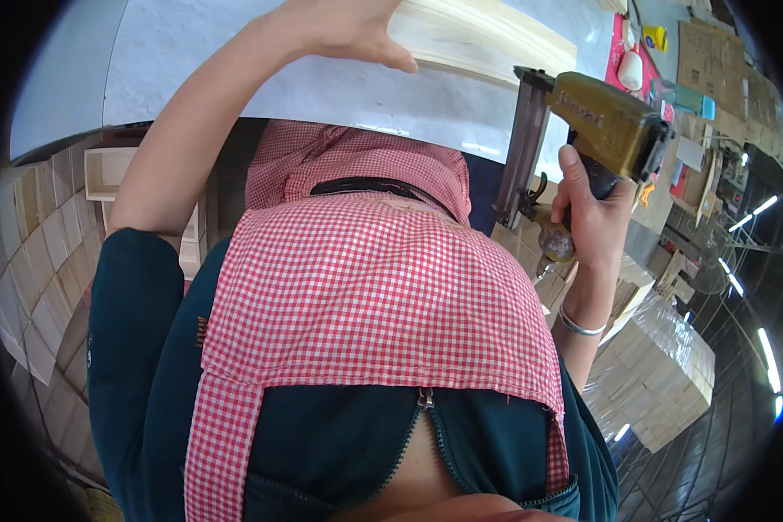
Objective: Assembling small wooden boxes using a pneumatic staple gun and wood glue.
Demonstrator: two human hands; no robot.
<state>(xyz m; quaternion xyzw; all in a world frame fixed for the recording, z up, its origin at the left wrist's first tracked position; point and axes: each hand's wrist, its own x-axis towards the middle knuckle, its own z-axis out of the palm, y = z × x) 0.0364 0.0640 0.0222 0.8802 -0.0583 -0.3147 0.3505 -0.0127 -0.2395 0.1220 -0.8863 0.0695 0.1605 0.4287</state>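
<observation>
My left hand (357,33) is at the left end of a pale wooden piece (496,42) on the table. Its thumb lies along the near edge of the wood, while the other fingers are mostly cut off by the top of the picture. My right hand (596,209) is wrapped round the handle of a nail gun (609,117) with a worn yellow-brown body. The gun's long dark magazine (524,143) points down toward me, and its nose is beside the right end of the wood.
A grey-white table (191,52) spans the top. At its right are a white bottle (631,70) and a yellow tape roll (655,37). Stacked wooden boxes (39,235) stand at the left; a wrapped stack of wood (657,365) stands at the lower right.
</observation>
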